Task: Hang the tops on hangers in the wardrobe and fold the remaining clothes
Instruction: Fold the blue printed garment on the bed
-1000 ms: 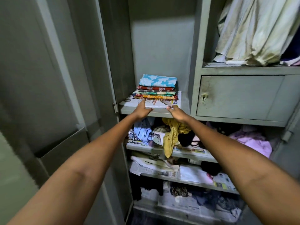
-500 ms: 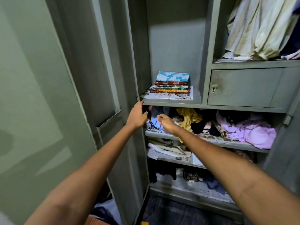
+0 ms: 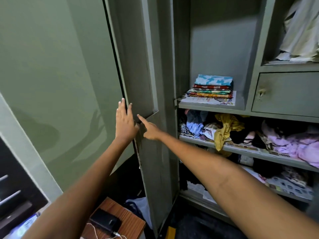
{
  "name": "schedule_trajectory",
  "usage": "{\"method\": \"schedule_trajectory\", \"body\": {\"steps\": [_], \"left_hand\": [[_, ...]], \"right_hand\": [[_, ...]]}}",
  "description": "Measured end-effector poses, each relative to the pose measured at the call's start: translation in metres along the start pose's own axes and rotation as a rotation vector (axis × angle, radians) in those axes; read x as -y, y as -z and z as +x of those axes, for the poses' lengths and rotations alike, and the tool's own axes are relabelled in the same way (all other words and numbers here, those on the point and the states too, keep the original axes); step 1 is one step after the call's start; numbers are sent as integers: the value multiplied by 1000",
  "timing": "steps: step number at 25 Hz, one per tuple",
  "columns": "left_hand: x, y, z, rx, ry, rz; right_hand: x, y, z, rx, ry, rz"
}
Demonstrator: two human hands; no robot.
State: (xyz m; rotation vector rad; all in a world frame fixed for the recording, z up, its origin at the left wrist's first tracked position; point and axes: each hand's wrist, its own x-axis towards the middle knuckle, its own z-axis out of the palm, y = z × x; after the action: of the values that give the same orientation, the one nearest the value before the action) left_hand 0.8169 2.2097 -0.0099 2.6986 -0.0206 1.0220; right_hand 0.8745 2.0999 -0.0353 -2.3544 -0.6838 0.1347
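Note:
The grey metal wardrobe stands open, its left door [image 3: 155,161] swung out toward me. My left hand [image 3: 125,121] lies flat with straight fingers against the door's outer edge. My right hand [image 3: 151,131] touches the door's inner face with a straight index finger, its other fingers curled, and holds nothing. A neat stack of folded patterned cloths [image 3: 212,88] sits on newspaper on an upper shelf. Below it, a shelf holds rumpled clothes: blue, a yellow garment [image 3: 226,128], dark pieces and a pink garment [image 3: 293,144].
A pale cloth [image 3: 302,31] hangs in the upper right compartment above a closed locker drawer [image 3: 284,94]. Lower shelves hold newspaper and dark clothes. A wooden stool [image 3: 127,219] with a black device [image 3: 105,221] and cable stands low left, beside a green wall [image 3: 51,83].
Both hands left the shelf front and moved left to the wardrobe's left door. My view has swung left and down, showing the stool.

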Motion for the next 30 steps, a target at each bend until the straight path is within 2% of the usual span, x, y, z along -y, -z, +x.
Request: {"method": "schedule_trajectory", "body": {"steps": [3, 5, 9, 12, 15, 21, 27, 30], "left_hand": [[-2, 1, -2, 75, 69, -173], [-5, -2, -3, 83, 86, -223], [-15, -9, -4, -65, 87, -282], [-27, -18, -10, -183, 3, -272], [-48, -30, -18, -224, -100, -194], [-130, -67, -8, -235, -153, -179], [-229, -112, 8, -207, -302, -147], [-275, -135, 19, -172, -326, -121]], "right_hand": [[11, 0, 0, 123, -72, -98], [11, -2, -2, 125, -85, -95], [0, 0, -9, 92, -77, -13], [-23, 8, -24, 74, -69, 26], [-49, 23, -47, 31, -16, 44], [-122, 68, -92, -69, 36, 130], [-197, 128, -135, -91, -70, 380], [-222, 152, -150, -169, -92, 515]]}}
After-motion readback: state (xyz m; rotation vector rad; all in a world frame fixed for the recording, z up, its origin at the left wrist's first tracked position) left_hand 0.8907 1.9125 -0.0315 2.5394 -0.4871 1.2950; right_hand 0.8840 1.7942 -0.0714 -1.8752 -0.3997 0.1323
